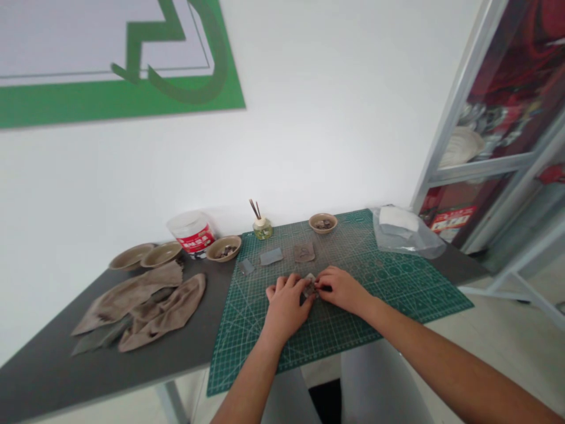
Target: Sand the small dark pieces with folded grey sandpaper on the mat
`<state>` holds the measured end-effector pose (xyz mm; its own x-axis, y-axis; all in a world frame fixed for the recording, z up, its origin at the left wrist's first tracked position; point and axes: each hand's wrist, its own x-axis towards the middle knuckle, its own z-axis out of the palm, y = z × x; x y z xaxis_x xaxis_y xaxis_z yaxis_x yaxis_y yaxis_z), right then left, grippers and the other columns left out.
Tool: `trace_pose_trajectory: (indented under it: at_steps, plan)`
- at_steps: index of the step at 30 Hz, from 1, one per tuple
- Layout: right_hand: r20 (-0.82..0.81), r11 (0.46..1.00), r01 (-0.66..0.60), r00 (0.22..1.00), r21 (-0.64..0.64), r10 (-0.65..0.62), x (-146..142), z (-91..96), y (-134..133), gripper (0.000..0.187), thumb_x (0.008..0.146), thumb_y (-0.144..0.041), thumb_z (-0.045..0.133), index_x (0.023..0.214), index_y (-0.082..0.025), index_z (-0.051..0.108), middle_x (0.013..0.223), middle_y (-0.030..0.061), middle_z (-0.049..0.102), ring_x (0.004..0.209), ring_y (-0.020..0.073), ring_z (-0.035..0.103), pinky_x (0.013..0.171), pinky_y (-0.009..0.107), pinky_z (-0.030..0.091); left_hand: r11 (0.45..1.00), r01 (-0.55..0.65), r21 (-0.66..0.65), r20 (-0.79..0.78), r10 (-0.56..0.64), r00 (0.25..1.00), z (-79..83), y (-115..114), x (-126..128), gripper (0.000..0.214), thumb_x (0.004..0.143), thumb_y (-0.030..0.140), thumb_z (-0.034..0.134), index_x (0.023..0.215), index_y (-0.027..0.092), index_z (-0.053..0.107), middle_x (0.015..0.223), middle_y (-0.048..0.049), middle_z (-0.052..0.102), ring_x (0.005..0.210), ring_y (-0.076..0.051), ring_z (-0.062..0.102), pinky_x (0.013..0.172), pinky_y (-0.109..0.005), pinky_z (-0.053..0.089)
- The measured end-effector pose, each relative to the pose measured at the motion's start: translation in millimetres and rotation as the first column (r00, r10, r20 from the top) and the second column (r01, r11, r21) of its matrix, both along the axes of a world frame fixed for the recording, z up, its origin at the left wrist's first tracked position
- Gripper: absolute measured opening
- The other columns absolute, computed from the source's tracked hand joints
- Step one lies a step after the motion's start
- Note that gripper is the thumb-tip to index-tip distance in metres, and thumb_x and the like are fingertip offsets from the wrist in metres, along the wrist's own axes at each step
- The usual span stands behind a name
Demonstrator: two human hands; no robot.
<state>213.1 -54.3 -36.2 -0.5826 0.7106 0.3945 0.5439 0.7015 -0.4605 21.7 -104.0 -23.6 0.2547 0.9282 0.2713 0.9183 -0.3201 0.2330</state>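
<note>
Both my hands meet over the middle of a green cutting mat (397, 288). My left hand (286, 303) and my right hand (342, 288) pinch a small grey-brown piece (310, 285) between their fingertips; what it is I cannot make out. Just beyond my hands lie a brown pouch (304, 252), a pale grey piece (271, 257) and a smaller dark piece (246, 267) flat on the mat.
A bowl of dark bits (323, 223), a reed diffuser jar (262, 228), another filled bowl (223, 248), a white tub with a red label (191, 233) and two empty bowls (145, 255) line the back. Brown cloths (145, 306) lie left, plastic bags (404, 232) right, a metal shelf (498, 159) beyond.
</note>
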Motion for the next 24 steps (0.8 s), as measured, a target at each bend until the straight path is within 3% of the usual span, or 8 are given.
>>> trace_pose_trajectory:
  at_steps: [8,14,19,24]
  plan:
    - [-0.014,0.997,-0.072,0.997,-0.024,0.071,1.9,1.3,-3.1,0.008,0.078,-0.017,0.067,0.084,-0.021,0.071,0.093,0.0028,0.069,0.093,0.0182,0.058,0.085,0.031,0.044,1.0,0.004,-0.002,0.0,-0.004,1.0,0.2,0.5,-0.9,0.031,0.088,0.042,0.051,0.117,0.035,0.059,0.115,-0.0053,0.057,0.106,-0.029,0.044,0.085,-0.046,0.032]
    - [-0.009,0.998,0.055,0.998,0.007,-0.055,-3.8,-3.4,-3.0,0.006,0.083,-0.021,0.064,0.083,-0.019,0.07,0.091,0.0041,0.068,0.094,0.0181,0.056,0.088,0.032,0.043,1.0,-0.021,-0.007,-0.012,0.02,1.0,0.7,-0.6,0.4,0.032,0.087,0.042,0.052,0.117,0.035,0.059,0.115,-0.0049,0.056,0.107,-0.029,0.044,0.087,-0.046,0.031]
    - [0.011,1.0,0.016,1.0,0.021,-0.016,-5.1,-4.0,-5.8,0.005,0.084,-0.021,0.065,0.083,-0.02,0.069,0.091,0.0031,0.067,0.094,0.0175,0.055,0.087,0.031,0.043,1.0,-0.016,-0.017,-0.012,0.016,1.0,2.2,-1.7,0.6,0.03,0.089,0.039,0.049,0.116,0.035,0.06,0.115,-0.0053,0.057,0.106,-0.029,0.044,0.087,-0.046,0.03]
    - [0.008,0.994,0.112,0.994,0.022,-0.112,-5.8,-2.9,-7.0,0.005,0.083,-0.02,0.065,0.08,-0.018,0.068,0.088,0.004,0.066,0.092,0.0184,0.055,0.086,0.031,0.043,1.0,-0.021,-0.005,-0.003,0.021,1.0,1.8,-1.3,0.5,0.033,0.086,0.028,0.049,0.117,0.035,0.059,0.115,-0.0049,0.057,0.107,-0.028,0.045,0.087,-0.046,0.03]
